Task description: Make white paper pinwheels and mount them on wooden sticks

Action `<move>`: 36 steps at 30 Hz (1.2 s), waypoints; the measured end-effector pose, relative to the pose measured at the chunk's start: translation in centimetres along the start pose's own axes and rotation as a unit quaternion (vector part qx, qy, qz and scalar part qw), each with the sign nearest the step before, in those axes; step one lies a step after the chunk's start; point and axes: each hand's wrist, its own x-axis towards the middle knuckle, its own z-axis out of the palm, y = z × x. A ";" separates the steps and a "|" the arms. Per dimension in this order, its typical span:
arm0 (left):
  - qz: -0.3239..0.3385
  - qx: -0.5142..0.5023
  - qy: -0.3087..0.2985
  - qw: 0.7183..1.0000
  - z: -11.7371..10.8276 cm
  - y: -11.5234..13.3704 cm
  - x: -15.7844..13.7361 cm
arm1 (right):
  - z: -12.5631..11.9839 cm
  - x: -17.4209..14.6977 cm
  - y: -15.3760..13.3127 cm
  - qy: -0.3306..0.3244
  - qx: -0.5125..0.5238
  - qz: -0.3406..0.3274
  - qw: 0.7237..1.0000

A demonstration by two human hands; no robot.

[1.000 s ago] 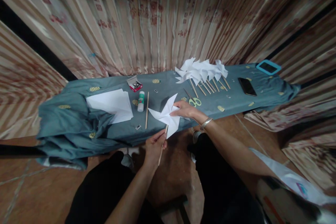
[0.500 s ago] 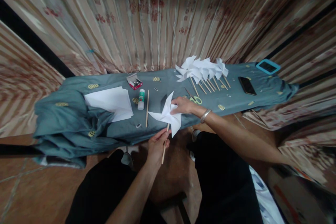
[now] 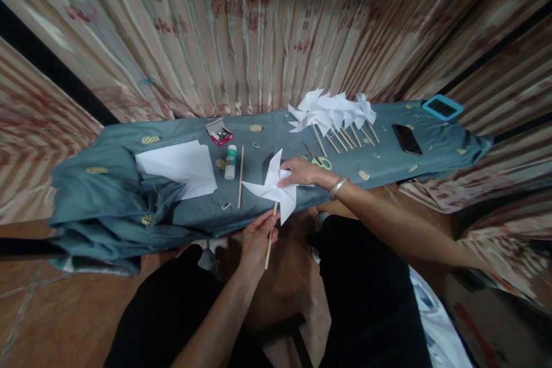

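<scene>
A white paper pinwheel [image 3: 272,187] is held over the near edge of the cloth-covered table. My left hand [image 3: 257,237] is closed around its wooden stick [image 3: 269,251], below the blades. With fingers and thumb closed, my right hand [image 3: 298,172] grips the pinwheel's paper near the centre, on its right side. The fingers hide part of that blade. Just behind my right hand lie scissors [image 3: 321,163] with pale green handles. To the left, a loose wooden stick [image 3: 240,178] lies beside a glue stick [image 3: 230,162].
Several finished paper pinwheels [image 3: 332,112] lie in an overlapping row at the back. White paper sheets [image 3: 181,167] and an open red box of small metal pieces [image 3: 219,133] are on the left. A phone [image 3: 407,140] and a blue-framed device [image 3: 443,107] lie on the right.
Both hands keep their hold on the pinwheel, almost still. The whole view has shifted very slightly.
</scene>
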 end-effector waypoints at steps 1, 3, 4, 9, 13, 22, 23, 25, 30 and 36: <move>0.001 0.000 0.000 1.000 0.0 0.0 0.0 | 0.0 0.0 0.0 -0.002 -0.002 0.000 1.000; 0.001 0.001 0.001 1.000 0.0 -0.1 0.1 | -0.1 0.1 -0.1 -0.005 -0.006 0.001 1.000; 0.001 0.000 0.003 1.000 0.0 -0.2 0.1 | -0.1 0.1 -0.1 -0.006 -0.010 0.001 1.000; 0.006 -0.008 0.002 1.000 0.1 -0.2 0.3 | -0.3 0.6 -0.2 -0.012 -0.037 0.000 0.999; 0.008 -0.007 0.000 1.000 0.1 -0.1 0.2 | -0.5 0.8 -0.2 -0.022 -0.056 -0.002 0.998; -0.005 -0.021 -0.003 1.000 0.1 -0.1 -0.1 | -0.8 1.0 -0.3 -0.040 -0.078 -0.016 0.996; -0.009 -0.021 -0.004 1.000 0.1 0.0 -0.1 | -0.8 1.0 -0.4 -0.043 -0.079 -0.018 0.996; -0.016 -0.020 -0.009 1.000 0.1 0.0 -0.1 | -1.0 1.0 -0.5 -0.049 -0.083 -0.019 0.995; -0.024 -0.024 -0.013 0.999 0.1 -0.1 -0.1 | -1.2 1.1 -0.7 -0.062 -0.092 -0.022 0.994; -0.022 -0.022 -0.010 0.999 0.1 0.0 -0.1 | -1.1 1.5 -0.3 -0.067 -0.100 -0.035 0.992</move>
